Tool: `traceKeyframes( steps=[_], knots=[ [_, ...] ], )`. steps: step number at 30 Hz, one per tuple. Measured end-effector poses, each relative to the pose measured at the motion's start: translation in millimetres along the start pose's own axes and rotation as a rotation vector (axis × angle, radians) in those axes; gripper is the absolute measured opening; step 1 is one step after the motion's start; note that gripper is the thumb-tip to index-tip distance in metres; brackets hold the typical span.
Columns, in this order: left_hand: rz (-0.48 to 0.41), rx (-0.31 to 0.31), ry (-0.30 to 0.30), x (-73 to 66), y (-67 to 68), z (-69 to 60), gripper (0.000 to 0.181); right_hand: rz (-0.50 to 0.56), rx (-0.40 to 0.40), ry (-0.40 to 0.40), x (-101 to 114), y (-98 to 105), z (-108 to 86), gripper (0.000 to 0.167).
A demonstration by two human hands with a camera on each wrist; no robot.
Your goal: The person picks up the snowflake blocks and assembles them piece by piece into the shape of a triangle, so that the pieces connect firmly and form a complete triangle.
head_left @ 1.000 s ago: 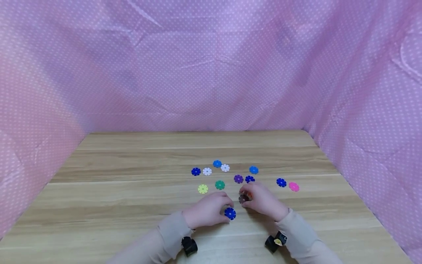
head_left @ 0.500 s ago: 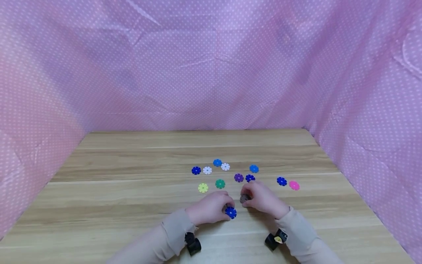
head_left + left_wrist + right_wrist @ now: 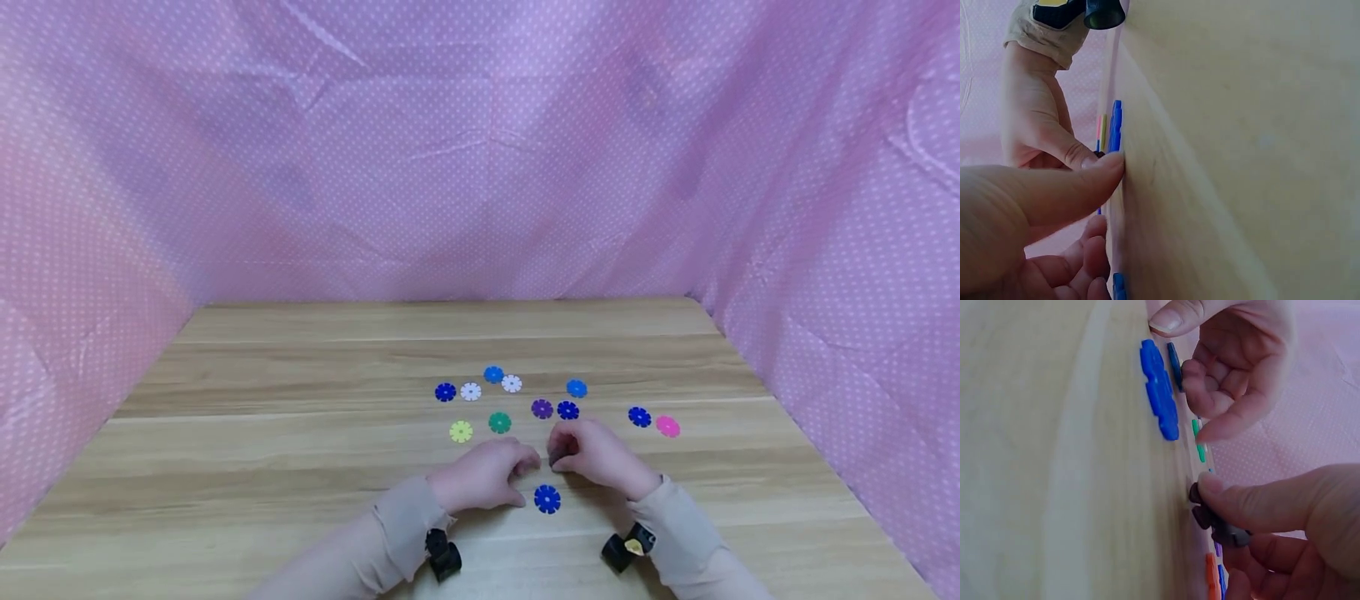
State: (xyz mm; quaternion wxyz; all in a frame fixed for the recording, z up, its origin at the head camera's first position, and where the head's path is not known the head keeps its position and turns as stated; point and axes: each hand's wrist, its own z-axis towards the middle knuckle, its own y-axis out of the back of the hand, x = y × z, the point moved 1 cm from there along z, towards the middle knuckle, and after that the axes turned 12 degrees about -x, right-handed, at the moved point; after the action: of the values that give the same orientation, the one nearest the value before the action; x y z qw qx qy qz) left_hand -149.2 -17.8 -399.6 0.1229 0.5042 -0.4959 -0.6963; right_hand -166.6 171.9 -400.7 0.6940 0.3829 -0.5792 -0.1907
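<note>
L hand (image 3: 487,475) empty, left of nearest blue disc (image 3: 547,499); R hand (image 3: 596,457) pinches dark disc (image 3: 1207,519) beyond it; I'd guess both light, stiff, prob slick: grip rims

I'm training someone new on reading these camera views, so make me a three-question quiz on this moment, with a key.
1. Multiple choice: which hand is pinching the brownish-black disc? A) left hand; B) right hand; C) neither.
2. True or false: in the head view, the pink disc lies farther right than every other disc visible there.
3. Count: how many white discs show in the head view?

Key: 1 B; 2 true; 3 two.
</note>
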Motion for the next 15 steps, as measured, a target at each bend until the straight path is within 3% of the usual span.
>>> traceKeyframes(
  steps=[10,15],
  knots=[
    [0.069,0.028,-0.107,-8.8,-3.3,7.1,0.033,0.007,-0.061,-0.023,-11.7,7.8,1.0,0.011],
    [0.113,0.029,-0.148,-13.6,-9.7,9.8,0.03,0.057,-0.103,-0.081,-17.2,16.3,0.8,0.009]
  ],
)
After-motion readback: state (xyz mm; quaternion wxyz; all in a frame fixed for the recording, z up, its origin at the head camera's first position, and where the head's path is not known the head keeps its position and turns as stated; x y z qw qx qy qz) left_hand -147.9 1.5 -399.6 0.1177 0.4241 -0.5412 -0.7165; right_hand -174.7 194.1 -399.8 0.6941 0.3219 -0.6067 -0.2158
